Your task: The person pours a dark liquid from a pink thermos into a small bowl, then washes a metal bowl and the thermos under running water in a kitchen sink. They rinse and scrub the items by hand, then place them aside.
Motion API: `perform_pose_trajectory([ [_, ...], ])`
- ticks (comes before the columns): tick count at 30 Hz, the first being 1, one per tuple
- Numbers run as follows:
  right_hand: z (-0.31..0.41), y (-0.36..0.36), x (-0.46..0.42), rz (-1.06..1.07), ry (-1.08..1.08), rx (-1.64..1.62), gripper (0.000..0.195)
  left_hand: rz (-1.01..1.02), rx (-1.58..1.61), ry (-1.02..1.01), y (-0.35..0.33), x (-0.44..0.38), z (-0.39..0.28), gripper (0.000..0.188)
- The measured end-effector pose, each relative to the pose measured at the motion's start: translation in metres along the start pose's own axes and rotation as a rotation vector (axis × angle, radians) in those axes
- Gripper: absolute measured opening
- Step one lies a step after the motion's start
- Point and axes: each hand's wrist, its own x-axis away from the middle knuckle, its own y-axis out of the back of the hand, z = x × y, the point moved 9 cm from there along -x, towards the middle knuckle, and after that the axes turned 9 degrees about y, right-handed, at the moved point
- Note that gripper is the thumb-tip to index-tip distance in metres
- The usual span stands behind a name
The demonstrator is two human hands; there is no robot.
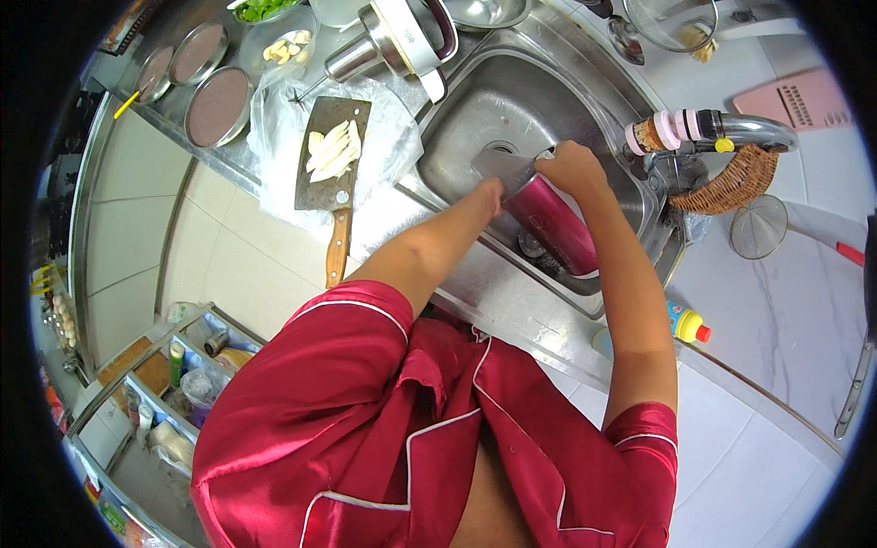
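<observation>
Over a stainless steel sink (445,116) lies a tilted magenta metal cylindrical container (553,226), its silvery rim towards the drain. My right hand (572,168) grips it at the upper side of the rim. My left hand (495,197) holds the rim's lower side, its fingers partly hidden. A translucent grey shape (503,168) spreads from the mouth over the drain; whether it is water or a clear part I cannot tell. On the left, a cleaver (336,195) carries pale sliced pieces (334,152) and rests on a clear plastic bag (394,130).
An immersion blender (390,44) lies beyond the cleaver, near a bowl of garlic cloves (284,51) and round metal tins (218,107). The faucet (747,130), a wicker basket (733,181) and a mesh strainer (759,227) are right of the sink. A bottle (687,323) stands near my right arm.
</observation>
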Motion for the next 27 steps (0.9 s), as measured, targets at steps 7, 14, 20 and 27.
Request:
perform_pose_trajectory([
  [7, 0.052, 0.011, -0.010, 0.084, 0.050, 0.137, 0.040, 0.074, 0.163, 0.018, 0.057, -0.132, 0.020, 0.026],
  [14, 0.060, 0.003, -0.011, 0.077, 0.035, 0.153, 0.038, 0.252, 0.298, 0.216, 0.019, -0.080, 0.044, 0.027],
  [20, 0.064, 0.005, -0.006, 0.087, 0.026, 0.171, 0.039, 0.258, 0.249, 0.328, 0.005, -0.042, 0.051, 0.027],
  [27, 0.084, 0.024, 0.013, 0.114, 0.047, 0.205, 0.038, 0.349, 0.049, 0.198, -0.002, -0.076, 0.042, 0.024],
])
